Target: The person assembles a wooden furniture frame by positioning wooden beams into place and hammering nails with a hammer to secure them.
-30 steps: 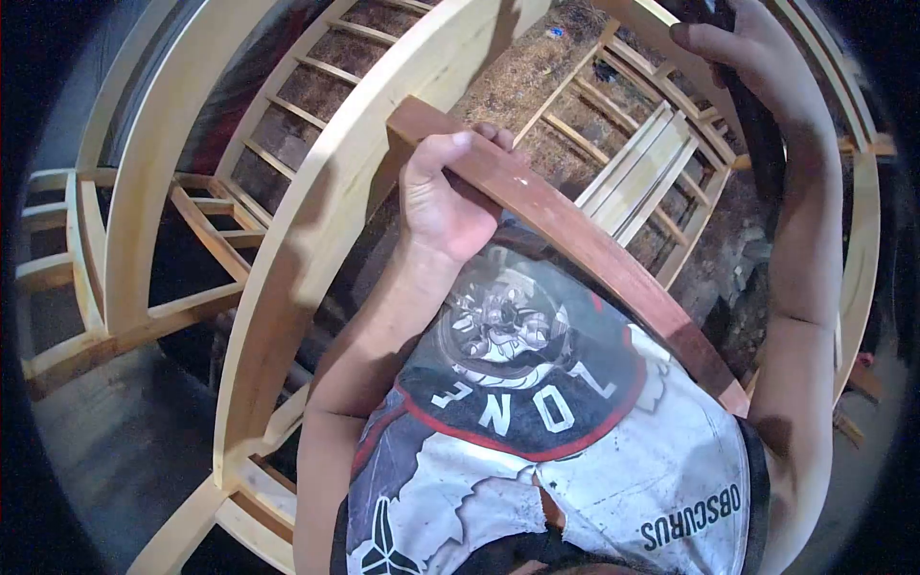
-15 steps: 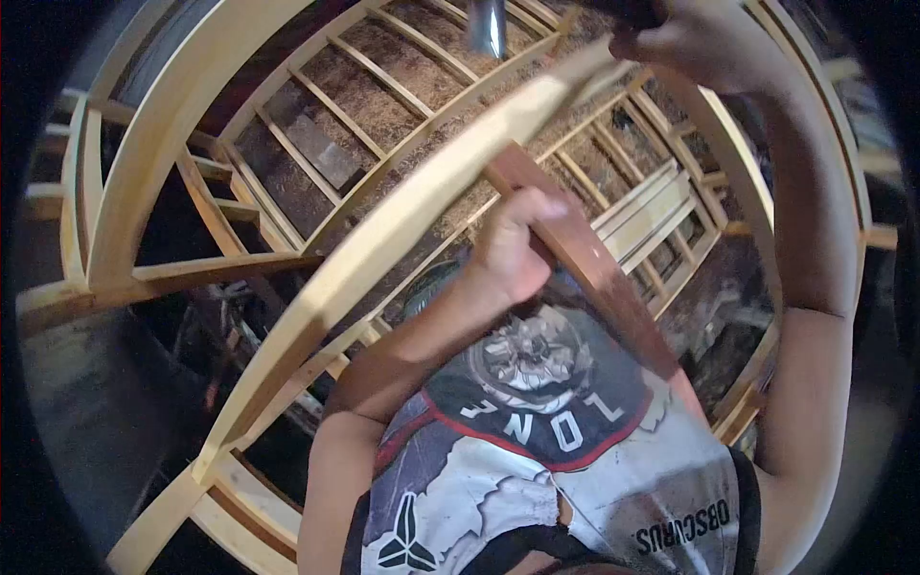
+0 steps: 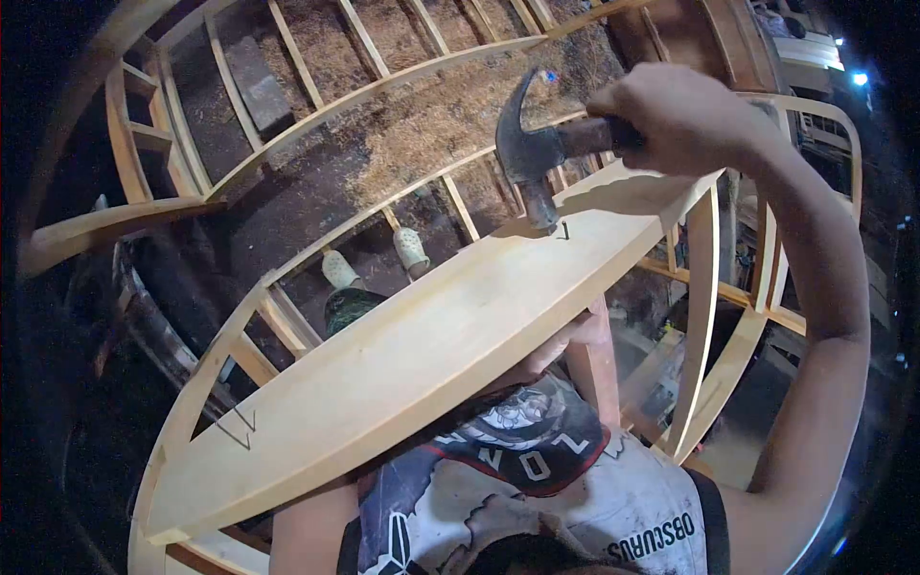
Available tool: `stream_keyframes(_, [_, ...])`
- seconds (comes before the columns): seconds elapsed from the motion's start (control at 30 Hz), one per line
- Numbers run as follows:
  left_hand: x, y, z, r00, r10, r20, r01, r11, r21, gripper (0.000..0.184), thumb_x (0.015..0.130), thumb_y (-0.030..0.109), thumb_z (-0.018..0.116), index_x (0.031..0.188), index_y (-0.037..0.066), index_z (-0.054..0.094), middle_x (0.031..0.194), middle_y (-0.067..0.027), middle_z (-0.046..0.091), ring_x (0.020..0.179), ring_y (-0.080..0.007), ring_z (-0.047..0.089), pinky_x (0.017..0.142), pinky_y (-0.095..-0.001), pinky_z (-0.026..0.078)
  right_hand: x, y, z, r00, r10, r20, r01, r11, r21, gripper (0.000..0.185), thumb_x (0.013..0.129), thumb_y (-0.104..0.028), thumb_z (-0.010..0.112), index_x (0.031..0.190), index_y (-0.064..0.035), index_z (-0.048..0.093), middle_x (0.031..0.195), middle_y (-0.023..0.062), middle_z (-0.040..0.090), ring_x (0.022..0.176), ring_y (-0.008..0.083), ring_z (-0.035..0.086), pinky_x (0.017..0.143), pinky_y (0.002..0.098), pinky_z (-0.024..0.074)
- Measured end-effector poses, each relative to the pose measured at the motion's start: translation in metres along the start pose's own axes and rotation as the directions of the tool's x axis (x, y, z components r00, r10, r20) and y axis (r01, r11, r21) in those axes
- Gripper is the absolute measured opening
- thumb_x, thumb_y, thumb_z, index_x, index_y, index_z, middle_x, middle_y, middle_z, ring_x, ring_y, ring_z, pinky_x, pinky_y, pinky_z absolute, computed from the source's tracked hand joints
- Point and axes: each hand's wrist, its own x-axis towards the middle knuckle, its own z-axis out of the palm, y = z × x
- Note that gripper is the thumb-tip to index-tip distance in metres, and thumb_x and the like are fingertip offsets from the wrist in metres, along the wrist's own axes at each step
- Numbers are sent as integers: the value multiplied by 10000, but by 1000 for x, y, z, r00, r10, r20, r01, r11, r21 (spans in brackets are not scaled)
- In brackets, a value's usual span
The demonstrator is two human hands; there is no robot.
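My right hand [image 3: 676, 120] is wrapped around the handle of a claw hammer [image 3: 532, 158]. Its head hangs over a long, pale curved board [image 3: 383, 374], with the striking face close to a dark nail [image 3: 565, 230] standing in the wood. Two more thin nails [image 3: 247, 426] stick up near the board's lower left end. Beneath the board is my left hand [image 3: 561, 347], mostly hidden by it; the visible part lies against a reddish wooden bar [image 3: 596, 369], which it grips. How the fingers sit is partly covered.
Wooden frames with slats [image 3: 383, 62] surround me on the left, far side and right. Shavings litter the dirt floor [image 3: 412, 144], where a grey block [image 3: 261, 91] lies. My perforated pale shoes [image 3: 412, 251] show beyond the board. A curved upright [image 3: 702, 316] stands at right.
The hammer has come down into view near the nail, and the board's broad face now shows. My left hand, with the reddish bar, has gone under the board.
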Motion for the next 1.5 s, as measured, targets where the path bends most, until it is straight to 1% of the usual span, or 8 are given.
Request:
stream_keyframes(0.27, [2, 6, 4, 1000, -21, 11, 22, 998, -51, 134, 737, 83, 641, 855, 21, 648, 803, -78, 644, 718, -193, 611, 729, -334, 490, 7, 9, -68, 807, 589, -47, -460, 676, 576, 261, 779, -112, 750, 1010, -34, 657, 803, 83, 666, 787, 172, 662, 665, 335, 524])
stream_keyframes(0.43, [4, 8, 5, 1000, -26, 5, 26, 997, -68, 138, 732, 83, 642, 856, 22, 647, 804, -77, 643, 722, -191, 611, 728, -331, 490, 0, 4, -43, 995, -91, 31, 94, 989, -117, 278, 762, -4, 709, 1033, -59, 691, 821, 155, 686, 788, 321, 698, 806, 395, 580])
stream_keyframes(0.6, [3, 8, 6, 999, -31, 11, 32, 996, -88, 143, 727, 83, 642, 856, 23, 646, 804, -76, 642, 725, -190, 611, 727, -328, 489, 11, -8, -76, 868, 463, -180, -222, 685, 694, 145, 828, -77, 661, 937, 18, 646, 712, 62, 627, 621, 147, 614, 552, 298, 497])
stream_keyframes(0.73, [4, 8, 6, 999, -31, 10, 32, 994, -102, 146, 723, 83, 642, 856, 23, 645, 805, -75, 642, 728, -189, 611, 726, -325, 489, -9, -17, -31, 980, 90, 179, -48, 973, -224, 279, 789, -13, 729, 1051, -68, 652, 826, 118, 664, 825, 238, 693, 801, 366, 566])
stream_keyframes(1.0, [6, 10, 7, 999, -40, 15, 41, 995, -87, 153, 715, 83, 643, 856, 24, 643, 805, -73, 640, 734, -186, 611, 725, -321, 488, 15, 14, -30, 876, 475, -88, -382, 792, 476, 198, 809, -8, 707, 993, -10, 633, 774, 42, 614, 779, 180, 658, 707, 335, 544])
stream_keyframes(1.13, [9, 11, 8, 999, -33, 15, 34, 996, -80, 157, 710, 83, 643, 857, 25, 642, 806, -72, 640, 736, -185, 611, 724, -318, 488, 2, -12, -28, 989, -17, 149, 38, 990, -137, 298, 756, -72, 671, 1054, -66, 669, 838, 190, 695, 815, 398, 692, 758, 483, 561])
stream_keyframes(1.37, [9, 11, 8, 999, -15, 31, 17, 997, -75, 164, 703, 83, 643, 857, 26, 641, 806, -71, 638, 741, -183, 611, 722, -314, 487, 8, 71, -28, 881, 190, -434, 127, 788, 603, 388, 863, -44, 679, 1240, -13, 592, 873, 66, 621, 825, 135, 660, 740, 304, 577])
stream_keyframes(1.5, [10, 10, 8, 999, -8, 31, 10, 998, -70, 168, 699, 83, 644, 857, 27, 640, 807, -70, 638, 744, -182, 611, 722, -312, 487, -5, 76, -37, 907, 101, -410, 19, 960, 279, 344, 840, -64, 704, 1171, -28, 618, 850, 75, 652, 783, 169, 672, 730, 322, 570])
